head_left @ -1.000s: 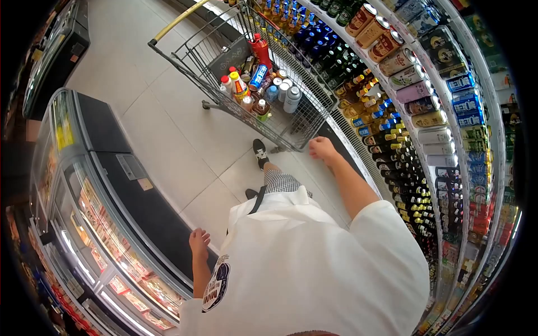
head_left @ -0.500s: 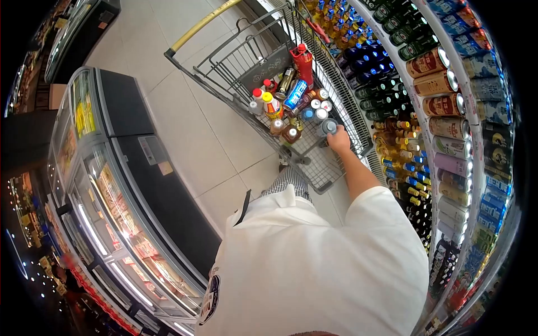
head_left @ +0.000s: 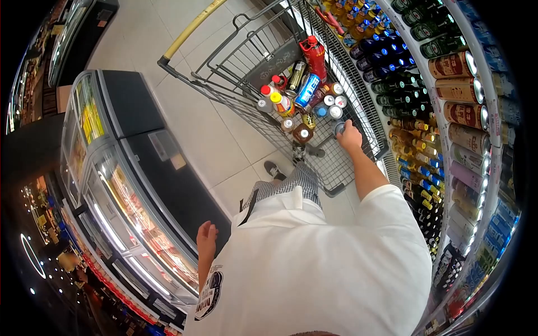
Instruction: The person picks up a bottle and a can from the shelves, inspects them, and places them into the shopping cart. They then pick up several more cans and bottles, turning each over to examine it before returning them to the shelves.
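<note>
My right hand (head_left: 351, 136) is closed around a grey-topped can (head_left: 339, 128) in the shopping cart (head_left: 332, 191). Most of the can is hidden by my fingers. Beside it are several white-topped cans (head_left: 335, 112) and a blue-capped bottle (head_left: 320, 111). Farther up lie a blue can (head_left: 307, 91), a dark gold can (head_left: 296, 75) and a tall red bottle (head_left: 315, 58). A yellow-capped bottle (head_left: 282, 103) and a brown bottle (head_left: 303, 133) stand to the left. My left hand (head_left: 207, 238) hangs by my side near the freezer, fingers loosely curled, holding nothing.
On the right, a shelf holds green bottles (head_left: 443, 47) and large brown-and-red cans (head_left: 465, 116). Along the left runs a freezer case (head_left: 168, 168) with glass lids. The cart's yellow handle (head_left: 193, 28) is at the top. Tiled floor (head_left: 216, 134) lies between freezer and cart.
My left hand has come into view beside the freezer. My right hand and the can have shifted slightly right in the picture, as have the cart and shelves.
</note>
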A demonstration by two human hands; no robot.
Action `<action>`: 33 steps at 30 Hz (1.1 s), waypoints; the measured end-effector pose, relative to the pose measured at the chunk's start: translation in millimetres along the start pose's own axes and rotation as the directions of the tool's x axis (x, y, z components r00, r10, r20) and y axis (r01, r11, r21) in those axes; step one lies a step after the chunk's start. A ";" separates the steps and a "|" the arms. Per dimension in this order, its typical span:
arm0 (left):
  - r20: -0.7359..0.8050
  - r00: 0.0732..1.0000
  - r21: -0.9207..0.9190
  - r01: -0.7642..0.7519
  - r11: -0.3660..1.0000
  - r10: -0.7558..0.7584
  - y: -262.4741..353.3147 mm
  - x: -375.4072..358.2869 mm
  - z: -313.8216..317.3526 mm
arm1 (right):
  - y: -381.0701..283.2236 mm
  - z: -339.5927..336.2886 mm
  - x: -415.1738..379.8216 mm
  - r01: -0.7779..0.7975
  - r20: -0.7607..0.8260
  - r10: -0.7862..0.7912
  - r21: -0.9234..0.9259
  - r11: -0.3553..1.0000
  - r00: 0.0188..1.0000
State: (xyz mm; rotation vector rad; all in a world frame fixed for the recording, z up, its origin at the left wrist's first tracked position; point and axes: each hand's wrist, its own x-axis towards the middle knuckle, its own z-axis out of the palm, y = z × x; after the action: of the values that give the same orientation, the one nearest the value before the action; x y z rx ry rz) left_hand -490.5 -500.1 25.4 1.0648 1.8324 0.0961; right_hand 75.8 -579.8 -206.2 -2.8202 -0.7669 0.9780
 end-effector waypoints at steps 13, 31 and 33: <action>0.341 0.911 0.067 -0.270 0.960 0.233 81.2 167.4 2.7 | -24.9 -87.6 -201.1 -0.028 -0.337 0.232 0.513 0.858 0.912; 0.979 -0.203 0.020 0.039 0.999 -0.012 221.3 3.5 112.2 | -143.4 -163.6 -447.7 0.337 -0.290 0.604 0.941 0.038 0.742; 0.984 -0.177 -0.013 -0.047 0.999 0.004 220.3 -1.6 98.4 | -134.7 -158.6 -442.0 0.385 -0.296 0.643 0.923 0.003 0.707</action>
State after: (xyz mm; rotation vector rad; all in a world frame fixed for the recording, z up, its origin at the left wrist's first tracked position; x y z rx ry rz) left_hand -277.5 -402.4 82.7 0.6934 0.2096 -0.6480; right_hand -187.0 -655.1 198.7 -1.4972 0.3974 0.0715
